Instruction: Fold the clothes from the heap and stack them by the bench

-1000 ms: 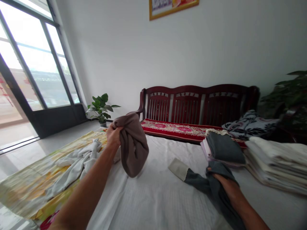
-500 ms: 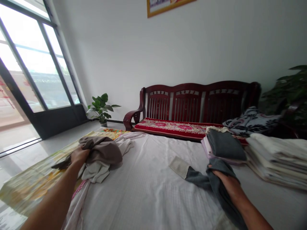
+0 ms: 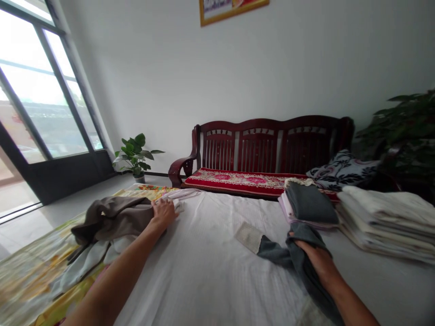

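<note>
My left hand (image 3: 164, 213) lies over the right edge of a crumpled brown garment (image 3: 118, 217), beside a bit of white cloth (image 3: 179, 206). Its fingers look spread, and nothing shows lifted in them. Pale light-blue cloth (image 3: 81, 267) pokes out below the brown garment. On the right, my right hand (image 3: 314, 258) grips a dark grey garment (image 3: 278, 253) that has a beige end band (image 3: 249, 236). Folds of the grey cloth hide the fingertips. A white sheet (image 3: 204, 262) lies spread under both hands.
A folded stack with grey cloth on top (image 3: 311, 203) stands just beyond my right hand. Right of it is a taller pile of folded cream cloth (image 3: 384, 222). Behind are a dark red wooden bench (image 3: 258, 149), a patterned cushion (image 3: 343, 170) and a potted plant (image 3: 136, 151).
My left hand has let go of the brown garment's left part and moved right to its other edge. The brown garment now lies flatter, farther left. The right hand keeps its hold.
</note>
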`<act>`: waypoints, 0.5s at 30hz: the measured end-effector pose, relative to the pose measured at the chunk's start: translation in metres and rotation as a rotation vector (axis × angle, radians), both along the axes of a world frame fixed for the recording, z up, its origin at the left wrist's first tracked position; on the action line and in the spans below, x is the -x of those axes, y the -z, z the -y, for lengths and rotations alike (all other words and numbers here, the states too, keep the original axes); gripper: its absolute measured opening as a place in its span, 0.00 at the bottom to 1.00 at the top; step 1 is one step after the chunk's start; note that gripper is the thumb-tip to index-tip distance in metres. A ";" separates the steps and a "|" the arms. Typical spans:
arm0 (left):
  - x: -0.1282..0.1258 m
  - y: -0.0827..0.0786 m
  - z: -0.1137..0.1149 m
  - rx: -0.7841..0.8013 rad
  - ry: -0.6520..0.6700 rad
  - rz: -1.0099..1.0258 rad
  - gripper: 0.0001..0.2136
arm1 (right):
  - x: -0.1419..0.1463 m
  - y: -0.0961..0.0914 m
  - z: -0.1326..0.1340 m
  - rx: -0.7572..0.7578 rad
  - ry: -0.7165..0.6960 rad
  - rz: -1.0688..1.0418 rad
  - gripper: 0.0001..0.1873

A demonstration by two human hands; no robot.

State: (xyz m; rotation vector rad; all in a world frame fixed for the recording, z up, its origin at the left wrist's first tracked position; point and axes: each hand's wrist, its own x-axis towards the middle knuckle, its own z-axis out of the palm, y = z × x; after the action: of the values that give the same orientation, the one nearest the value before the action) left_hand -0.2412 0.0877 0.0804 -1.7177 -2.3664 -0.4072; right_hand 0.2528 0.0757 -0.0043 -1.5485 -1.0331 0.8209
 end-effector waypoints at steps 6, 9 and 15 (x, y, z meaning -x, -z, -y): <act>0.028 0.009 -0.023 -0.075 -0.082 0.214 0.07 | 0.004 -0.001 0.004 0.014 -0.010 -0.017 0.27; 0.045 -0.018 -0.027 -0.217 -0.082 0.328 0.06 | 0.004 -0.004 0.005 0.009 -0.015 -0.003 0.27; 0.052 -0.093 -0.039 -0.570 0.076 0.574 0.11 | 0.003 -0.003 0.005 -0.029 -0.042 0.028 0.25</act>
State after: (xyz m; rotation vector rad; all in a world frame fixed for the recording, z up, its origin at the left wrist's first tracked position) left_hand -0.2932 0.1263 0.1736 -1.5422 -2.1717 -1.5903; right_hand 0.2501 0.0706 -0.0016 -1.5220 -1.0961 0.8119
